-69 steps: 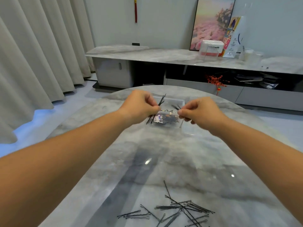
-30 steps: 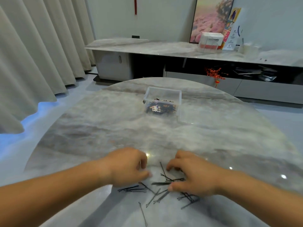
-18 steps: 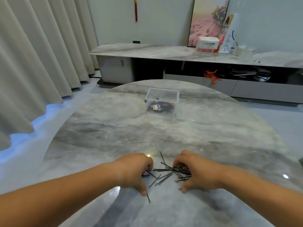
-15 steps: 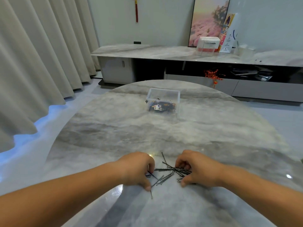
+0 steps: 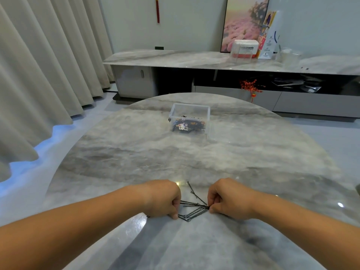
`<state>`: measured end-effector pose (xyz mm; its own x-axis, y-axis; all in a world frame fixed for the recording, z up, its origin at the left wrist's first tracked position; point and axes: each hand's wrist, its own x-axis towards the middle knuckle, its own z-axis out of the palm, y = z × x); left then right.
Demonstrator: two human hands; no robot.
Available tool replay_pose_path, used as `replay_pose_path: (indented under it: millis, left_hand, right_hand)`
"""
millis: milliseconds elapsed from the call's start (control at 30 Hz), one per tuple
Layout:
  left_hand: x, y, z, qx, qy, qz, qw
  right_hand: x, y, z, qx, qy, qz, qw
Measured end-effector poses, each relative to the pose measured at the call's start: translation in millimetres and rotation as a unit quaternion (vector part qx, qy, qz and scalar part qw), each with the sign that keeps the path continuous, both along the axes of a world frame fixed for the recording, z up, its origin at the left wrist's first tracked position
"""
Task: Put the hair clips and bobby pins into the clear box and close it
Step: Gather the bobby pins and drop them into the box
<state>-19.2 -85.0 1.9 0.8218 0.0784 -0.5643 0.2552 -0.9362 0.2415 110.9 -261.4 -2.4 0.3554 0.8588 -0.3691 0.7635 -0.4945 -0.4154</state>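
Between both sets of curled fingers, the bobby pins lie bunched on the table, long axes running from left hand to right hand, each pinching one end. Well beyond the fingers stands the clear box, holding hair clips.

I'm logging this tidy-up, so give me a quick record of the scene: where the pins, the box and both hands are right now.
bobby pins: bunched on the table, near side, between the hands
stray pins: loose just beyond the bunch
left hand: fingers curled on the bunch's left ends
right hand: pinches the right ends
clear box: far side, no lid on it
hair clips: inside the box
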Motion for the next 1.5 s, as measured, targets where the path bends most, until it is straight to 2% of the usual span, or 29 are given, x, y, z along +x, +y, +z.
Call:
replay_pose_path:
  millis: [133,300,467,600,700,800,867,933,1067,1267,1367,1500]
  left_hand:
    - [-5,2,-5,0.018,-0.001,-0.037,0.999]
    - [-15,5,-5,0.016,-0.048,-0.064,0.997]
    - [-20,10,-8,-0.010,-0.080,-0.040,0.996]
    - [-17,18,-1,-0.106,-0.089,0.044,0.989]
    - [-10,26,5,-0.167,-0.126,0.106,0.972]
    - [3,34,7,-0.238,-0.161,0.175,0.942]
    - [13,41,8,-0.298,-0.182,0.218,0.911]
    - [25,49,11,-0.320,-0.211,0.241,0.892]
    - [59,69,27,-0.271,-0.289,0.276,0.876]
    - [136,110,58,-0.093,-0.398,0.247,0.878]
    - [169,125,67,-0.028,-0.419,0.232,0.877]
    - [199,141,55,0.010,-0.402,0.213,0.890]
  right_hand:
    - [-3,0,0,-0.010,-0.020,0.014,1.000]
    - [-10,-2,5,-0.017,-0.043,0.040,0.998]
    - [-5,-10,2,0.009,-0.037,0.029,0.999]
    - [5,-7,2,0.018,0.060,-0.042,0.997]
    - [10,0,6,0.054,0.154,-0.114,0.980]
    - [18,10,10,0.104,0.233,-0.182,0.950]
    - [26,19,13,0.133,0.249,-0.216,0.935]
    - [34,29,17,0.159,0.259,-0.236,0.923]
    - [60,57,33,0.223,0.263,-0.268,0.900]
    - [120,123,64,0.302,0.222,-0.301,0.877]
    - [147,155,69,0.290,0.099,-0.303,0.902]
    - [168,184,60,0.251,-0.022,-0.238,0.938]
